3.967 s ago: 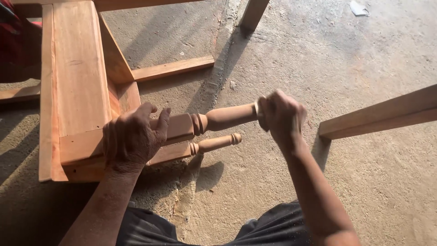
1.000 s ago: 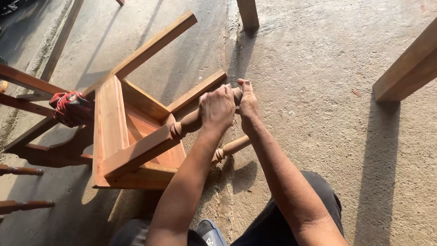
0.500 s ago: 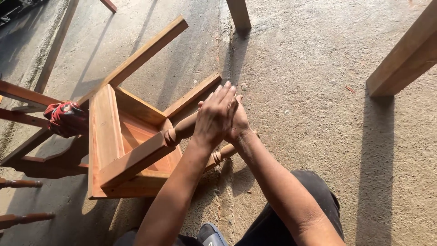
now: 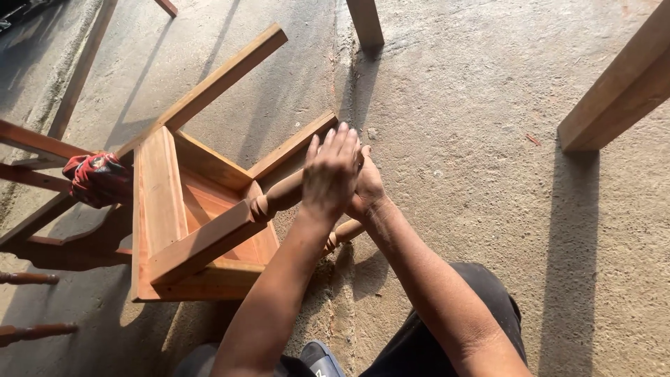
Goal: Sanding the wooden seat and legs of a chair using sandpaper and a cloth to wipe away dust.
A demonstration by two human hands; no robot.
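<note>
both palms on the turned leg, chair frame tipped on the floor

the turned leg slants up from the chair frame lying on the concrete floor. your left hand lies over it with flat, spread fingers, and your right hand cups it from beneath, so the leg is pressed between them. keep the pressure even and in line with the leg; a red glove sits off to the left.

Both hands around turned leg
</note>
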